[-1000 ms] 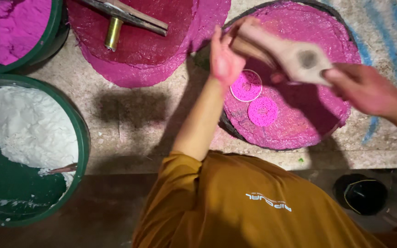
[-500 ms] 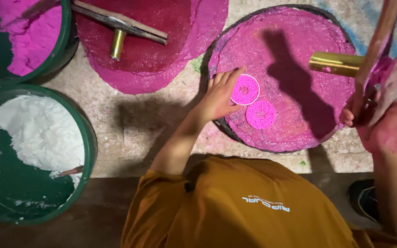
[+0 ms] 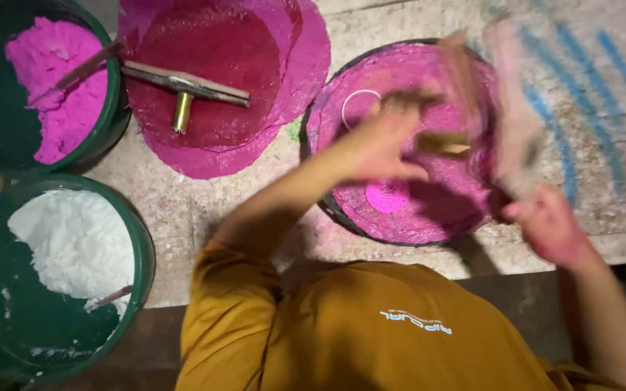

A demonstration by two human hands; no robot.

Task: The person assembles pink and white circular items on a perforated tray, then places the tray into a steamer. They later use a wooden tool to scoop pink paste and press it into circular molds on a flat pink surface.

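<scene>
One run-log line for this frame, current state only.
left hand: over pink tray, empty | right hand: holds blurred tool | pink disc on tray

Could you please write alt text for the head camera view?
A person in a mustard shirt holds both hands over a round pink-coated tray: left hand spread, right hand gripping a blurred wooden tool. Green tubs of pink and white powder sit nearby.

The left hand [image 3: 382, 148] is reaching forward on an outstretched arm, fingers blurred. The right hand [image 3: 545, 221] is raised at the right, wrist bent, fingers curled and blurred.
</scene>
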